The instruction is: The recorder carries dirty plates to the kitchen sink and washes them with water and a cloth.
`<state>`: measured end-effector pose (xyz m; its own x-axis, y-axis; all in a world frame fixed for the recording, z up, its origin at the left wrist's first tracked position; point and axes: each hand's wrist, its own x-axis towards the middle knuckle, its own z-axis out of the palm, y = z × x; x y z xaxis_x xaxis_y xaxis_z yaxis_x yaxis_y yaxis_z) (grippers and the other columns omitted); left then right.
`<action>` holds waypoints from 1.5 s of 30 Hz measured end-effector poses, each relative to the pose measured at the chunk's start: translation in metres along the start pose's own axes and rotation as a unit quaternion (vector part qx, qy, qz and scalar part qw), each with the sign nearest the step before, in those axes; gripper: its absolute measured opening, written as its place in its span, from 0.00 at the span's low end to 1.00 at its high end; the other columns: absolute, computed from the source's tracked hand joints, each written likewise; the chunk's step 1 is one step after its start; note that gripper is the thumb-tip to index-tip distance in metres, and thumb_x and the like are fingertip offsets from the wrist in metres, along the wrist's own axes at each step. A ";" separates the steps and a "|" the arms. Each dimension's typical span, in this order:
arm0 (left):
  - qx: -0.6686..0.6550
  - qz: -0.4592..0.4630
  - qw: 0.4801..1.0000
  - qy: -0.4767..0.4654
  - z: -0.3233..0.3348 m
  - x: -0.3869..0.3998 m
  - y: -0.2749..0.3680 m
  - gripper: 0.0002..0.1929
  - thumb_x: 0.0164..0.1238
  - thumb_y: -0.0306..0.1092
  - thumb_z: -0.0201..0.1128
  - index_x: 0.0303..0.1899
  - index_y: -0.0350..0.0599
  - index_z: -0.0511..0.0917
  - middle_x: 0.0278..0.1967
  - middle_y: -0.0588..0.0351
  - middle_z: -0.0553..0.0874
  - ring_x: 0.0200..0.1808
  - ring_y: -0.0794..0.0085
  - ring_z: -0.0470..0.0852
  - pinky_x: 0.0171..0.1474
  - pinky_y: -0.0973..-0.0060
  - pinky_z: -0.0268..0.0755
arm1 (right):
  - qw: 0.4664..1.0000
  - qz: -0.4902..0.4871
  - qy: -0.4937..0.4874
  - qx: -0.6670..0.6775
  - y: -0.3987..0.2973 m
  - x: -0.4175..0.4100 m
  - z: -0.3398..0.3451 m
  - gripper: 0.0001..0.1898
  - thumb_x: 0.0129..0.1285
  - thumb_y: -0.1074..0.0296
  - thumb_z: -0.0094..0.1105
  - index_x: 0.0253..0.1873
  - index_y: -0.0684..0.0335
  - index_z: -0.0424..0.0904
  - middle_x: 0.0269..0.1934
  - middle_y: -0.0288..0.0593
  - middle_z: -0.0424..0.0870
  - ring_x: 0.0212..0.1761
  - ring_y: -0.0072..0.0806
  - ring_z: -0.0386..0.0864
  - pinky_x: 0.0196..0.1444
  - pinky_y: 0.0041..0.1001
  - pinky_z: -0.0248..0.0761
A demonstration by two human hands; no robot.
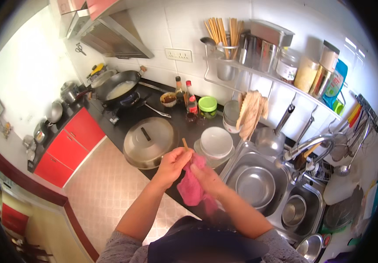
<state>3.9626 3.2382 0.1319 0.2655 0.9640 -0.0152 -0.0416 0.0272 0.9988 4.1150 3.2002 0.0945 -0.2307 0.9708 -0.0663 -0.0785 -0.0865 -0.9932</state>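
My left hand and my right hand are close together over the front edge of the black counter. Between the left fingers is a thin wooden stick, perhaps a chopstick, with its tip pointing up; the rest of it is hidden. The right hand grips a pink cloth, which hangs down below the fingers and lies against the stick's lower part. A large metal lid lies to the left of the hands. White bowls stand just beyond them.
A wok with pale contents sits on the stove at back left. Bottles, a green-lidded jar and a metal spatula are on the counter. The double sink at right holds a metal basin and a smaller bowl. A loaded wall shelf hangs above.
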 end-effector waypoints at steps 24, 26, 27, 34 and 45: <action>-0.169 -0.128 0.977 0.021 -0.058 0.020 -0.008 0.16 0.69 0.43 0.55 0.42 0.36 0.76 0.35 0.52 0.82 0.29 0.72 0.82 0.35 0.78 0.76 | 0.779 -0.434 0.424 -0.158 -0.189 0.072 -0.043 0.05 0.61 0.74 0.60 0.39 0.69 0.80 0.32 0.37 0.81 0.34 0.20 0.77 0.39 0.22 0.71; -0.022 -0.093 0.994 0.054 -0.088 0.015 -0.020 0.14 0.68 0.40 0.57 0.41 0.36 0.77 0.33 0.53 0.82 0.28 0.73 0.82 0.32 0.79 0.76 | 0.693 -0.527 0.458 -0.179 -0.234 0.109 -0.066 0.08 0.61 0.68 0.60 0.38 0.68 0.80 0.30 0.41 0.83 0.32 0.21 0.79 0.37 0.24 0.72; 0.014 -0.082 0.993 0.080 -0.104 0.012 -0.030 0.12 0.67 0.38 0.58 0.39 0.36 0.78 0.32 0.53 0.82 0.26 0.73 0.82 0.31 0.79 0.77 | 0.686 -0.507 0.471 -0.222 -0.256 0.120 -0.071 0.09 0.61 0.67 0.60 0.36 0.69 0.81 0.28 0.44 0.83 0.30 0.23 0.79 0.36 0.25 0.72; -0.017 -0.152 0.947 0.281 -0.228 -0.013 -0.085 0.08 0.62 0.34 0.61 0.36 0.39 0.79 0.29 0.55 0.82 0.23 0.74 0.81 0.27 0.79 0.76 | 0.644 -0.318 0.448 -0.533 -0.323 0.293 -0.137 0.19 0.55 0.52 0.55 0.34 0.68 0.80 0.35 0.62 0.80 0.42 0.55 0.78 0.48 0.40 0.70; 0.026 -0.265 0.867 0.422 -0.439 -0.114 -0.178 0.10 0.61 0.34 0.59 0.38 0.37 0.77 0.28 0.52 0.82 0.22 0.72 0.81 0.23 0.78 0.75 | 0.600 -0.315 0.479 -0.558 -0.222 0.321 -0.070 0.29 0.57 0.41 0.56 0.38 0.70 0.79 0.31 0.61 0.81 0.38 0.53 0.80 0.42 0.41 0.71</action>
<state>3.5173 3.2396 -0.0644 -0.5661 0.6706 -0.4794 -0.0801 0.5340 0.8417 4.1267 3.5467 0.2871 0.2084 0.4614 0.8623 0.9642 0.0509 -0.2603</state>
